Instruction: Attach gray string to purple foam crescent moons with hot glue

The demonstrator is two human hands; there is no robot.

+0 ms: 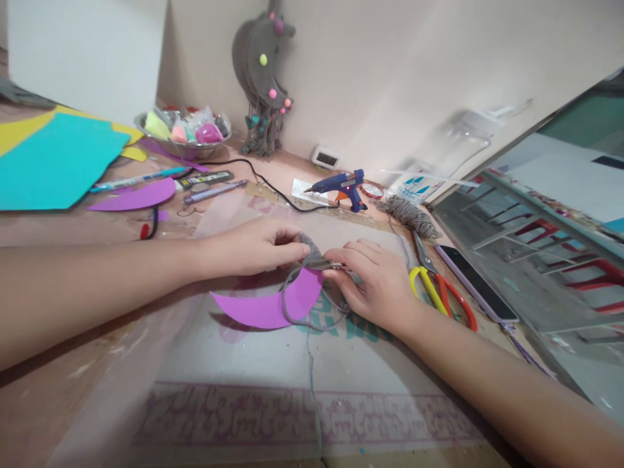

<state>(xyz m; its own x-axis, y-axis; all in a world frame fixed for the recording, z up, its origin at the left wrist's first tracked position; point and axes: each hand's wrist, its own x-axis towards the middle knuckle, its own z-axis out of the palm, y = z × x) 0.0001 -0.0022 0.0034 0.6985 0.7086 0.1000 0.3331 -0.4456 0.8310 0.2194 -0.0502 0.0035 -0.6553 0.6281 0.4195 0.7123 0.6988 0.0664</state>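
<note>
One purple crescent (253, 310), middle of the head view, between our hands: bare body bowed toward the near side, free tip pointing left, above a clear sheet (205, 416) spread on the table.

One left hand (256, 247): thumb and fingers pressed together, pinching the grey wrapping (311, 248) at the crescent's far right end.

One right hand (375, 276): thumb and fingertips clamped on a small grey bundle (324, 263), which we take to be yarn; blur hides its exact make-up.

One slack yarn loop (284, 305): hangs below the bundle and crosses the crescent's face.

Surroundings: yellow-and-red-handled scissors (429, 283) just right of the right hand; one phone (478, 283) beyond them; one yarn skein (409, 216) at the far right; one blue glue gun (336, 184) on the far side, its cable trailing left; one bowl (195, 151) of coloured packets at the far left.

Handling notes, in our judgement: winding seems to be under way. We should keep the left pinch on the newest turn, lay each turn snug against its neighbour, and pull evenly but lightly, since thin sheet would buckle. We do best drawing the loop fully through, free of tangles, before tightening.
</note>
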